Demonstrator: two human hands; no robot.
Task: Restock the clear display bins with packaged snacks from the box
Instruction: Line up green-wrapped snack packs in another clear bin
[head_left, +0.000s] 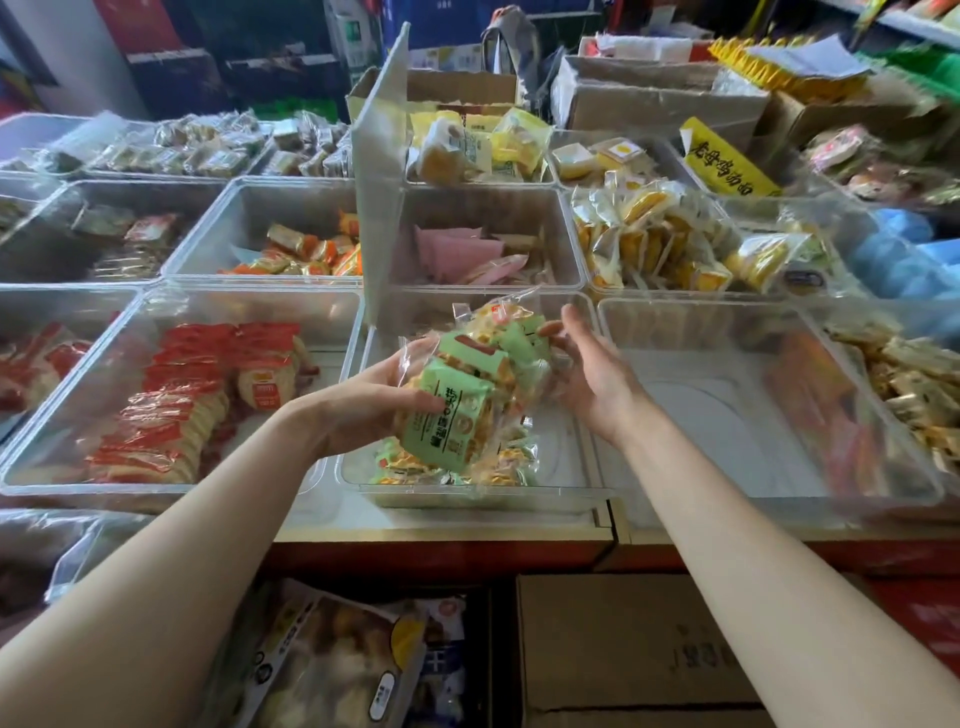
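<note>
Both hands cradle green snack packs, left hand gripping.

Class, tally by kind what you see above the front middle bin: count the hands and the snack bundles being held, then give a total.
Hands: 2, the left hand and the right hand
Bundle of green snack packets: 1, gripped by the left hand
Total: 3
</note>
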